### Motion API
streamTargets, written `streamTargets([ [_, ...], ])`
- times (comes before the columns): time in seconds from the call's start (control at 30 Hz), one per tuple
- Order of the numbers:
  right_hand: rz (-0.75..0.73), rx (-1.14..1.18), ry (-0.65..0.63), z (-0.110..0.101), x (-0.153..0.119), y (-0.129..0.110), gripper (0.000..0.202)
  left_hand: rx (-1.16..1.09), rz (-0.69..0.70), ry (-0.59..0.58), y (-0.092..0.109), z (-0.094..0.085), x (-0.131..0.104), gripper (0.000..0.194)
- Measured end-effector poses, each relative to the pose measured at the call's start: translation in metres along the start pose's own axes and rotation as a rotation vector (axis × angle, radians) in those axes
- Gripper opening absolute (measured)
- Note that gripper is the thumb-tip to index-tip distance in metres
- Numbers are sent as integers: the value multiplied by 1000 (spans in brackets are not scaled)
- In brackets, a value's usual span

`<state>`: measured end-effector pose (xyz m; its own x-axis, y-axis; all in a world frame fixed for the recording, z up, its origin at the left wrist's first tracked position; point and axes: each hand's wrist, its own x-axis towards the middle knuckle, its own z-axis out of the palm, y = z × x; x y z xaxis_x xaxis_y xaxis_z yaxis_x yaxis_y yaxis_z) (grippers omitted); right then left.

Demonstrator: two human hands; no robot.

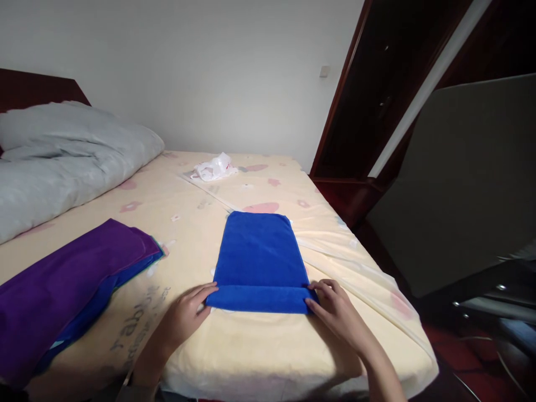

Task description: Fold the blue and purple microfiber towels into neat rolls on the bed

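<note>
A blue towel (262,251) lies flat on the bed, its near edge folded over into a band across the front. At the band's left end, my left hand (190,310) grips the fold between thumb and fingers. My right hand (333,304) pinches the opposite end the same way, thumb on the near side. To the left, a purple towel (79,273) rests over blue cloth (94,304) with a green-edged corner.
The bed sheet (251,352) is cream with printed shapes and wrinkles on the right. A white plastic bag (215,167) sits toward the wall. A grey quilt (71,156) is heaped at the left. Dark wooden doors (368,100) and a large grey panel (460,184) stand at the right.
</note>
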<state>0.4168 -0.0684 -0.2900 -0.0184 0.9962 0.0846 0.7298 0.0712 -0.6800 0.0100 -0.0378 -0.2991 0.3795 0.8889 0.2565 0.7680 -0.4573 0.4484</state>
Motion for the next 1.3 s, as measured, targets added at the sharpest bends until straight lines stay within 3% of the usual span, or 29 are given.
streamTargets([
  [0.13, -136, 74, -122, -10, -8, 4, 43, -104, -88, -33, 1, -6, 0, 36],
  [0.3, 49, 215, -11, -1, 0, -4, 34, -148, -210, 42, 9, -1, 5, 34],
  [0.43, 175, 289, 55, 11, 14, -5, 39, -144, -214, 153, 7, 14, 11, 42],
  [0.6, 233, 178, 154, 23, 30, -8, 43, -243, -284, 274, 3, 29, 16, 48],
  [0.77, 254, 123, 192, 16, 25, -12, 45, -400, -381, 340, 13, 25, 15, 49],
  [0.87, 271, 50, 135, 8, 14, -10, 42, -343, -379, 328, 17, 17, 11, 47],
  [1.0, 284, -26, 49, 4, 6, -7, 37, -101, -286, 205, 17, 8, 6, 35],
  [1.2, 295, 57, 147, 12, 10, -5, 36, -166, -407, 105, 29, 0, 7, 30],
  [1.3, 316, 101, 179, 15, 12, -6, 34, -101, -394, 97, 36, 1, 7, 36],
])
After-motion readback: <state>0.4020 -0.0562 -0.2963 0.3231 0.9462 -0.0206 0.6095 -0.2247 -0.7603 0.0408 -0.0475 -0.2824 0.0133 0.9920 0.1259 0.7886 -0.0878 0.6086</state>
